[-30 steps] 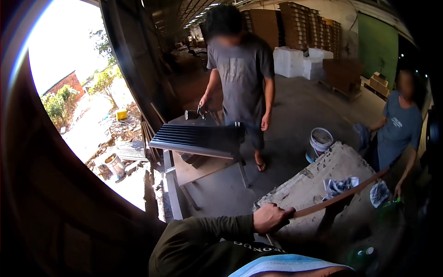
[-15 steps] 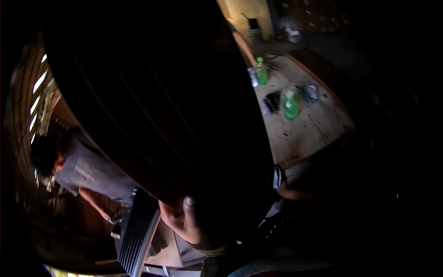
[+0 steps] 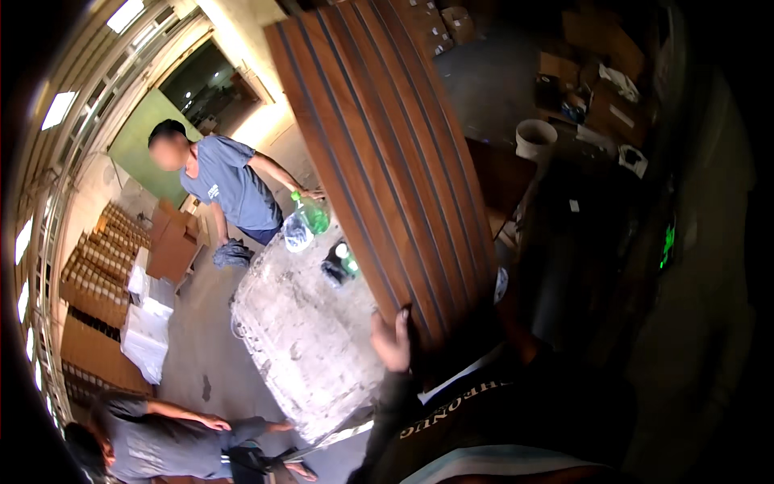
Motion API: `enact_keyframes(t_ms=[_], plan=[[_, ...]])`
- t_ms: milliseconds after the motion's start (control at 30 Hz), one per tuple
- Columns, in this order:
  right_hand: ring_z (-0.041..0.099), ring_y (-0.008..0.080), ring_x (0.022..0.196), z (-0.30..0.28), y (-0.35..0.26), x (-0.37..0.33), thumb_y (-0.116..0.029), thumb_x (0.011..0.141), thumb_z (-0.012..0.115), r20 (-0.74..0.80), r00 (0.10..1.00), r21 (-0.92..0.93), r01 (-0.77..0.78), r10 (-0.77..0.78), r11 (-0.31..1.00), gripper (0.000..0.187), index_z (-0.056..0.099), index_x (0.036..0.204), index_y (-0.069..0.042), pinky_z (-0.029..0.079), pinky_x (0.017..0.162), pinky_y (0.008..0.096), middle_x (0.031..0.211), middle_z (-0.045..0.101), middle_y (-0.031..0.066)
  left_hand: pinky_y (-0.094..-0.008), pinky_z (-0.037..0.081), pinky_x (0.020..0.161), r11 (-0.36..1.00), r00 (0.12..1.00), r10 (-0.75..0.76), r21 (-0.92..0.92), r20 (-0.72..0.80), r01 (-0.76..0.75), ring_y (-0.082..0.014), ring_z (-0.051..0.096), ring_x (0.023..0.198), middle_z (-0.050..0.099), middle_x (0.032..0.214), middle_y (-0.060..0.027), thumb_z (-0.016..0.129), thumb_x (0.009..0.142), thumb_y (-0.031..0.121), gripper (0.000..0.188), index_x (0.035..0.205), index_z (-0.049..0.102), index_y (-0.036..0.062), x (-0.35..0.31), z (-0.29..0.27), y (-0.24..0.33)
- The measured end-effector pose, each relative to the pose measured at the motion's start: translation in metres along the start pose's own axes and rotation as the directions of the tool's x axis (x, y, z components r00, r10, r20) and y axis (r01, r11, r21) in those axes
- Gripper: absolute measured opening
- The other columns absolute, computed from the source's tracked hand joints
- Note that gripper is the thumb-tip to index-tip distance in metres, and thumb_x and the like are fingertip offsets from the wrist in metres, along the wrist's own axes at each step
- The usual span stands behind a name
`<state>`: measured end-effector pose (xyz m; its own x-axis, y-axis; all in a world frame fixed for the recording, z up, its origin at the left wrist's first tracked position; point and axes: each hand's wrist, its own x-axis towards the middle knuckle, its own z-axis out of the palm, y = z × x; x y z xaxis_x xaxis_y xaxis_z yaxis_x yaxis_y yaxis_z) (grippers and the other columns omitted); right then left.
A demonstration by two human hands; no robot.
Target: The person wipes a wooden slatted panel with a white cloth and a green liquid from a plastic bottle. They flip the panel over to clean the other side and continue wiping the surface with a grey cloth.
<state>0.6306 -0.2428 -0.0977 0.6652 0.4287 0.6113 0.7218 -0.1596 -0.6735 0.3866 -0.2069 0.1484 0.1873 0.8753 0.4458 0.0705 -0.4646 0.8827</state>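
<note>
"Before the person's chest, what is being held, and how is it placed?"

"A long, brown, grooved wood panel (image 3: pixel 387 169) is held there, its near end close to the body and its far end tilted toward the upper left. Part of the rough grey slab (image 3: pixel 298 355) is hidden by it; whether the two are touching cannot be told."

"What could go wrong?"

"If the far end were swung left, a green bottle (image 3: pixel 316 220) and a smaller bottle (image 3: pixel 350 264), both seen just beside the panel's long edge, might be knocked over. The forearm (image 3: pixel 278 171) of a co-worker in blue-grey (image 3: pixel 230 181) might be struck too. A twist or a slip could be caused by so long a piece being gripped so near one end."

"And the hands?"

"By the left hand (image 3: pixel 391 339) the lower left edge is grasped, the thumb laid along the face; its dark sleeve (image 3: pixel 389 415) is raised from below. The right hand is lost in shadow, so its grip cannot be told."

"Farther out?"

"A second co-worker (image 3: pixel 173 440) is seen at lower left; a white bucket (image 3: pixel 536 139) is set beyond the panel's right side."
</note>
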Motion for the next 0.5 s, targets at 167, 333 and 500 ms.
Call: enact_keyframes(t_ms=[167,333,500], plan=[[0.057,0.0401,0.099,-0.043,0.081,0.105,-0.030,0.092,0.049,0.013,0.999,-0.188,0.036,-0.035,0.982,0.038,0.054,0.112,0.003,0.046,0.083,0.0433,0.108,0.056,0.0311,-0.0235,0.043,0.060,0.946,0.975,-0.222,-0.246,-0.016,0.211,-0.0077,0.053,0.068,0.060,0.076,-0.0024,0.064,0.086,0.020,0.024,0.098,0.058,0.0001,0.059,0.118,-0.074],[0.059,0.0411,0.096,-0.074,0.043,0.214,-0.047,0.089,0.050,0.436,0.789,-0.105,-0.435,0.434,0.894,0.052,0.059,0.104,0.001,0.046,0.080,0.0434,0.099,0.061,0.0282,-0.0296,0.047,0.069,0.909,0.910,-0.410,-0.104,-0.065,0.403,-0.0153,0.058,0.074,0.065,0.081,-0.0103,0.067,0.083,0.034,0.040,0.091,0.061,-0.0043,0.078,0.180,-0.128],[0.060,0.0401,0.087,-0.068,0.056,0.247,-0.042,0.091,0.048,0.420,0.827,-0.236,-0.297,0.373,0.925,0.045,0.061,0.098,0.000,0.047,0.075,0.0448,0.093,0.063,0.0238,-0.0340,0.048,0.066,0.861,0.859,-0.499,0.048,-0.116,0.507,-0.0201,0.061,0.070,0.066,0.075,-0.0145,0.067,0.080,0.042,0.047,0.085,0.064,-0.0052,0.082,0.221,-0.170]])
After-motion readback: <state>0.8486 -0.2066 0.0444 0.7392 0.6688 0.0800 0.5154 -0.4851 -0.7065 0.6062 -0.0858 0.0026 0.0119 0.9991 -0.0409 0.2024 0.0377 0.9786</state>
